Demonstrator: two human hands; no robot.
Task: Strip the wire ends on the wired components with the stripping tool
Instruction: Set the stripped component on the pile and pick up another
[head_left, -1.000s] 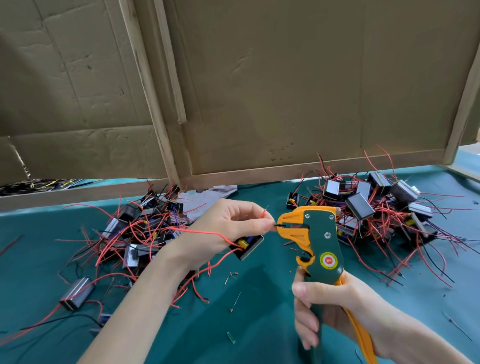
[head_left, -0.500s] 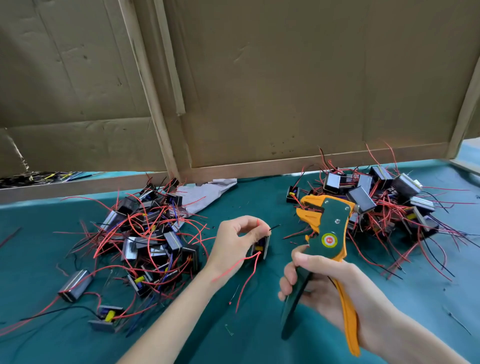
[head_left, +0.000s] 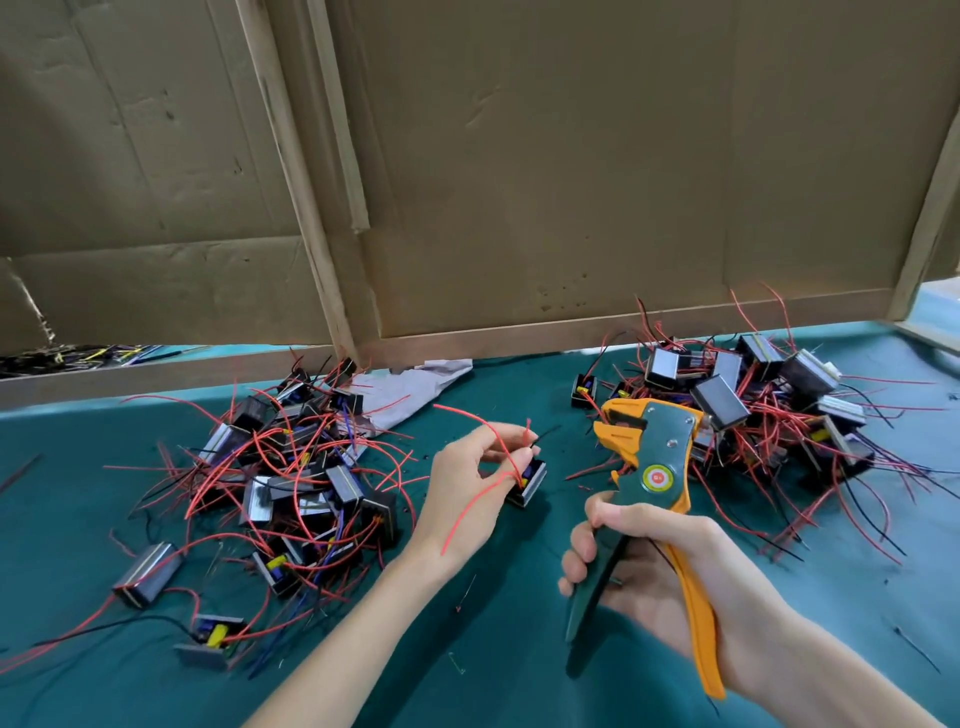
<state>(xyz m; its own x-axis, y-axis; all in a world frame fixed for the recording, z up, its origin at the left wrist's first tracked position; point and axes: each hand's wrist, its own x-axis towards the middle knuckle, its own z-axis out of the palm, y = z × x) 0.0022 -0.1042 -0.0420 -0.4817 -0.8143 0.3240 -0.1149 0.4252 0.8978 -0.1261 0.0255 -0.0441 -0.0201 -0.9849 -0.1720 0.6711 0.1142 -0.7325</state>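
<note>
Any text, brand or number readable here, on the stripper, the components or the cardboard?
Round sticker on the stripping tool: white mark on a red centre, too blurred to read.
Wired component in the left hand: no legible label.
Cardboard panels: no print visible.
Nothing here can be quoted as text.

Probably assembly workshop: wired-component piles (head_left: 270, 493)

- Left hand (head_left: 467, 491) and forearm (head_left: 353, 639), bare down to the frame's lower edge.
- Right hand (head_left: 649, 535) and wrist (head_left: 769, 639), equally bare, short plain fingernails (head_left: 583, 546) showing.
</note>
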